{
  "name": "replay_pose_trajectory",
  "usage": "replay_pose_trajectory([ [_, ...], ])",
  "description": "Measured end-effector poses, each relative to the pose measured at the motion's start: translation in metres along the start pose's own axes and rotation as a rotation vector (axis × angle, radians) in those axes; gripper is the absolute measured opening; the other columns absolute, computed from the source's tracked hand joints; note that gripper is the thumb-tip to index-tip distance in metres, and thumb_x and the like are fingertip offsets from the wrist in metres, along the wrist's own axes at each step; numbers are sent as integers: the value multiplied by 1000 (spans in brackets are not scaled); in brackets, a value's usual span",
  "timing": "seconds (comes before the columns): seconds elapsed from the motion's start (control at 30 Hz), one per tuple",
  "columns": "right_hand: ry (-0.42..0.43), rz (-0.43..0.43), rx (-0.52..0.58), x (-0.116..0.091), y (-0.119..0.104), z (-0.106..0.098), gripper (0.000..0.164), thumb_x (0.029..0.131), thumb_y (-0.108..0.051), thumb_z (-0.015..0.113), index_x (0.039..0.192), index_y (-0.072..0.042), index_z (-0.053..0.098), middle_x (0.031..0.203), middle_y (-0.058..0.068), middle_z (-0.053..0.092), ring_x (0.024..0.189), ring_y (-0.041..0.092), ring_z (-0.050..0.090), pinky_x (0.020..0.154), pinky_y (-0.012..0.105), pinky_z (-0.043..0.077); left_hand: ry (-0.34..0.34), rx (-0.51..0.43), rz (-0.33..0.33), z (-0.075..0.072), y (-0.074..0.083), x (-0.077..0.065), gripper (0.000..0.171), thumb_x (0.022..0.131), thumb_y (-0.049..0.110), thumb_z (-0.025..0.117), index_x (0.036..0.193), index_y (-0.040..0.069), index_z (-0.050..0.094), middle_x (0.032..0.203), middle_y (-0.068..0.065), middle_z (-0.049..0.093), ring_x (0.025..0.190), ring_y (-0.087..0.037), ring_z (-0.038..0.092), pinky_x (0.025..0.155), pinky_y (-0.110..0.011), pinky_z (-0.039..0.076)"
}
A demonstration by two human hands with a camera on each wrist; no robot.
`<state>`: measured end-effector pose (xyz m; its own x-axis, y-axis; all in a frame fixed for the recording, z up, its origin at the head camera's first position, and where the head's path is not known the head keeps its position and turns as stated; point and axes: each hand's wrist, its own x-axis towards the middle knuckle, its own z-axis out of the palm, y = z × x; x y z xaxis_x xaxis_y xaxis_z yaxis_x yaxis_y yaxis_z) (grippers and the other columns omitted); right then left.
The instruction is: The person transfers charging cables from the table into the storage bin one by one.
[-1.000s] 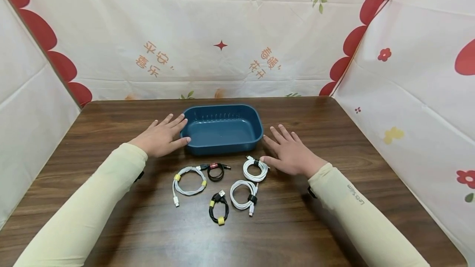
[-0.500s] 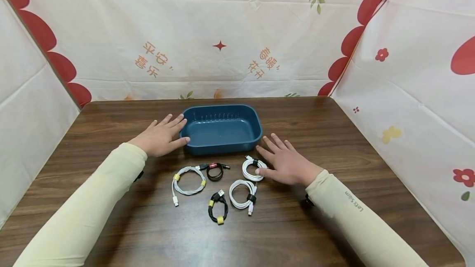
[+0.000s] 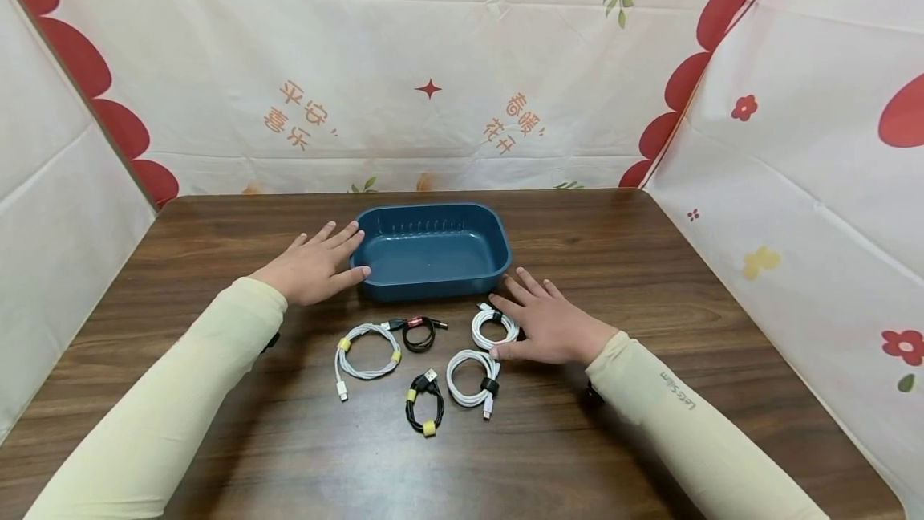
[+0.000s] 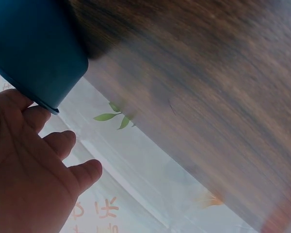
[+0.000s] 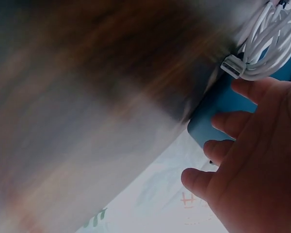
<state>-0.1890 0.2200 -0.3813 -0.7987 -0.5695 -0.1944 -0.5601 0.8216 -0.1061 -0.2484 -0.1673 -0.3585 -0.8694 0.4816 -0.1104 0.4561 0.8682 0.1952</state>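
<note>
In the head view my left hand (image 3: 310, 270) lies with spread fingers at the left end of a blue plastic basin (image 3: 433, 290), fingertips and thumb at its rim. My right hand (image 3: 550, 326) reaches over from the right, fingers extended, holding nothing. Its thumb and forefinger are beside a coiled white cable (image 3: 478, 337) with a black tie; whether they touch it cannot be told. Just below lies a second white cable (image 3: 468, 402), also black-tied. The right wrist view shows a white cable coil (image 5: 270, 46) with a metal plug close to the fingertips, and the basin behind.
Left of the white pair are a white cable (image 3: 371, 376) with yellow ties, a small black cable (image 3: 419, 348) with a red label, and a black USB cable (image 3: 411, 414) with yellow ties. Printed white cloth (image 3: 433, 135) borders the brown wooden table (image 3: 613, 231).
My right hand has moved left and toward me, from beside the basin's right corner to the upper white cable. My left hand, the basin and the cables stay in place.
</note>
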Motion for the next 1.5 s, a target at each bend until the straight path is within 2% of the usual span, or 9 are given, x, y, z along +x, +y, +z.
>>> replay_pose_trajectory([
  [0.37,-15,5,-24,5,3,4,99,83,-80,52,154,-13,38,162,18,22,150,40,4,113,66,16,0,10,12,-1,0,0,78,102,59,38,159,10,20,165,-12,10,149,-42,4,113,-68,7],
  [0.73,-12,-35,11,6,3,-4,92,81,-76,59,146,-13,50,159,21,28,148,45,8,110,69,19,-1,12,7,-2,0,0,79,101,61,37,159,10,22,165,-13,12,149,-42,6,113,-67,7],
  [1.03,16,-71,40,4,5,-4,85,80,-72,65,139,-12,56,157,24,30,147,46,11,108,71,20,4,8,10,-1,1,1,77,102,58,40,158,9,23,164,-13,13,149,-41,4,113,-67,9],
  [1.23,61,-91,23,-1,5,-6,83,77,-72,67,137,-14,58,155,25,33,148,46,11,109,70,19,5,8,13,-2,2,1,78,101,59,40,158,8,24,164,-14,13,149,-41,4,113,-67,9],
  [1.5,114,-82,1,-7,8,-10,81,77,-70,70,138,-18,58,158,22,28,149,42,9,112,67,16,-8,19,4,-2,1,2,78,101,59,40,158,9,23,164,-13,12,149,-41,4,113,-66,8],
])
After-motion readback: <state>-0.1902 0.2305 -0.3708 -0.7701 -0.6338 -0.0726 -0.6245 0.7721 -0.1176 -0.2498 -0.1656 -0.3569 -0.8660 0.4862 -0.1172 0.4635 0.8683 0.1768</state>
